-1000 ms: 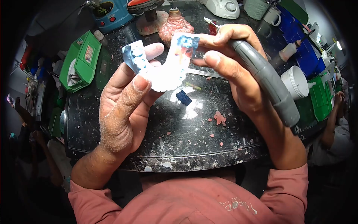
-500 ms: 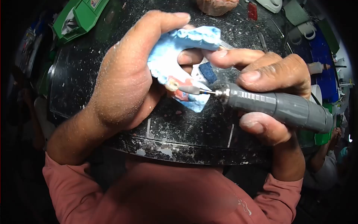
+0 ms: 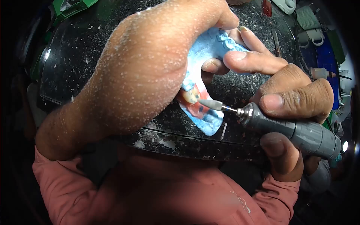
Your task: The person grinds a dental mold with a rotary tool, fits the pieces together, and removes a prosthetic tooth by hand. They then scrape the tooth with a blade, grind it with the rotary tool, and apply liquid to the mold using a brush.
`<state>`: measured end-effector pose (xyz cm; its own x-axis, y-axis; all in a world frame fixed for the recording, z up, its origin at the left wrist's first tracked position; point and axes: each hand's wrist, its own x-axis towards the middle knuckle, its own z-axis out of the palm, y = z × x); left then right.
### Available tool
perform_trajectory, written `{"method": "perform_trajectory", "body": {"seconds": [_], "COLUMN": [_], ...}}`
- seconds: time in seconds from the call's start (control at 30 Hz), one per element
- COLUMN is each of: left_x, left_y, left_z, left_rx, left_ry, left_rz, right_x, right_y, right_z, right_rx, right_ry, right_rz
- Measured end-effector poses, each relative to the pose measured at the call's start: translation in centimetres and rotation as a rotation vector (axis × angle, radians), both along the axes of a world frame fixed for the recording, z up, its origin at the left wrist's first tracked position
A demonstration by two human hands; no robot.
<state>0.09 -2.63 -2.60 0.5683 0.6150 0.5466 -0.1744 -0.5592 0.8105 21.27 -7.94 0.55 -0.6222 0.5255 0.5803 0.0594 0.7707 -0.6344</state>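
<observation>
Left hand (image 3: 146,67) grips blue model (image 3: 202,48), right hand (image 3: 300,88) grips handpiece (image 3: 313,137); bur (image 3: 210,104) between them could gouge tooth (image 3: 191,95) if either slips.

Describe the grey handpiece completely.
The grey handpiece is a thick, round-bodied tool, apparently plastic, with ring-like seams. A bright metal collar at its front holds a thin shank ending in a tapered grey bit. It lies in the right hand, fingers above and thumb below, its rear slanting toward the picture's lower right. The bit points at the yellowish tooth on the blue model; whether they touch is unclear.
</observation>
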Motion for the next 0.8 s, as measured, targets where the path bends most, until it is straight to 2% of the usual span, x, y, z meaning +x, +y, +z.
{"method": "perform_trajectory", "body": {"seconds": [0.03,0.1,0.2,0.3,0.37,0.43,0.5,0.53,0.6,0.67,0.73,0.8], "left_x": [-0.3,-0.9,-0.3,-0.4,-1.4,-1.6,-1.3,-1.1,-0.9,-0.9,-0.9,-1.0], "left_y": [0.1,0.4,-0.5,-0.2,0.5,0.7,0.6,0.5,0.2,0.3,0.5,0.7], "left_z": [-0.1,0.2,1.0,0.6,0.5,0.4,0.2,0.3,0.6,0.6,0.5,0.4], "left_rx": [0.0,-0.435,-0.552,-0.498,-0.471,-0.441,-0.066,-0.066,-0.408,-0.387,-0.365,-0.283], "left_ry": [0.0,-0.177,-0.271,-0.187,-0.137,-0.09,0.081,0.081,-0.099,-0.095,-0.092,-0.067], "left_rz": [-0.001,-0.322,-0.335,-0.224,-0.28,-0.333,-0.126,-0.126,-0.243,-0.242,-0.241,-0.248], "right_x": [-0.2,0.4,0.8,0.6,0.1,-0.5,-0.8,-1.0,-1.6,-2.6,-3.6,-3.5], "right_y": [0.1,0.3,0.7,0.5,0.2,-0.1,-0.8,-1.2,-1.7,-2.3,-3.0,-3.0], "right_z": [-0.1,0.3,0.5,0.3,0.0,-0.2,0.4,0.6,0.6,0.4,0.0,0.1], "right_rx": [0.018,-0.02,-0.045,-0.035,-0.035,-0.112,-0.16,-0.209,-0.197,-0.186,-0.225,-0.224], "right_ry": [0.012,-0.002,-0.032,-0.028,-0.008,0.181,0.171,0.161,0.173,0.185,0.349,0.325], "right_rz": [0.029,0.061,0.107,0.1,0.083,0.003,-0.07,-0.144,-0.196,-0.247,-0.44,-0.426]}}
